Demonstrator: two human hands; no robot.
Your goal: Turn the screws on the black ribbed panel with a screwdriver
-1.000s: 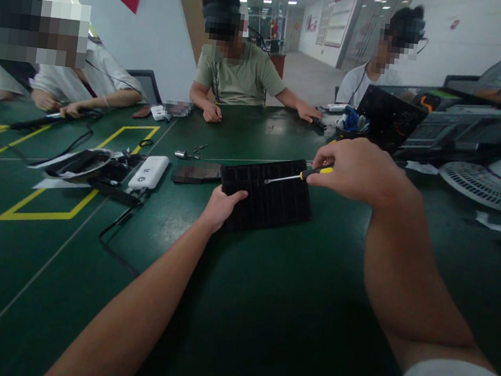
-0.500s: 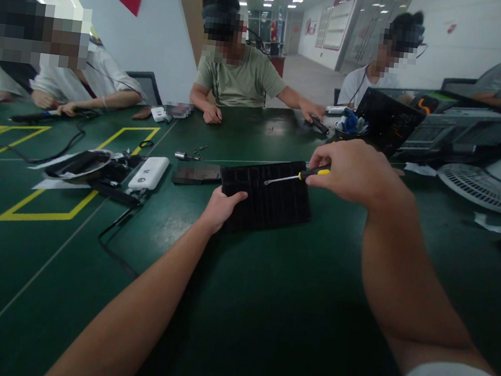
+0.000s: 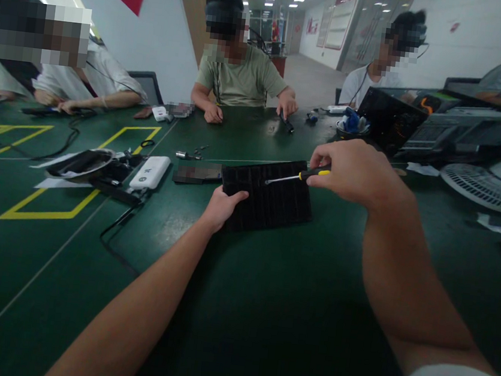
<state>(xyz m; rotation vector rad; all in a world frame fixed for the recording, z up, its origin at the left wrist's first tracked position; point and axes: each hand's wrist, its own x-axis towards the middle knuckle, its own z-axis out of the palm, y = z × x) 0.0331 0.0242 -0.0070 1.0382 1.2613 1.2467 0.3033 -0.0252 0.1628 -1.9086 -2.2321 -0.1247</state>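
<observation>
A flat black rectangular case (image 3: pixel 283 201) with ridges or slots across its face lies in the middle of the green table. My left hand (image 3: pixel 225 206) grips its left edge, the thumb on top and the other fingers hidden beneath. My right hand (image 3: pixel 347 169) is closed round the black and yellow handle of a screwdriver (image 3: pixel 288 178). Its metal shaft points left over the case's upper middle. Whether the tip touches the surface I cannot tell. Just left of the case lies a dark flat object (image 3: pixel 193 173), partly blurred out.
Left lie a white power bank (image 3: pixel 149 173), a dark round-rimmed item with cables (image 3: pixel 83 166) and yellow tape lines. A metal cylinder (image 3: pixel 185 155) and small parts sit beyond. Right are a bowl (image 3: pixel 352 127), computer parts (image 3: pixel 460 130) and a white fan (image 3: pixel 488 185). Several people sit around the table.
My hands, the screwdriver and the case look nearly the same. Across the table, a person's hand has shifted leftward with a small black object.
</observation>
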